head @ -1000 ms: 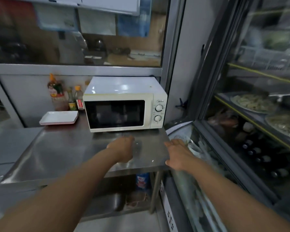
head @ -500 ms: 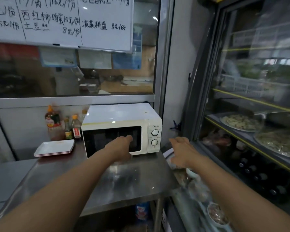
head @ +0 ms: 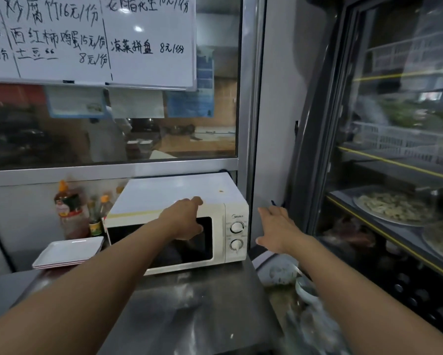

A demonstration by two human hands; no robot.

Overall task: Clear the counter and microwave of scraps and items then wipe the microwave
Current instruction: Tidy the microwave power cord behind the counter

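Left hand is resting on the Midea microwave's door top, grip apparently loosely curled, holding nothing; right hand is hovering open beside it over the steel surface.

A boxy cream microwave is sitting at twelve o'clock on the steel counter. Stacked white square plates are lying at its nine o'clock, sauce bottles standing behind them, seemingly against the wall.

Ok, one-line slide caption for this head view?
Left hand rests on the front top edge of the white microwave on the steel counter; right hand hovers open beside it.
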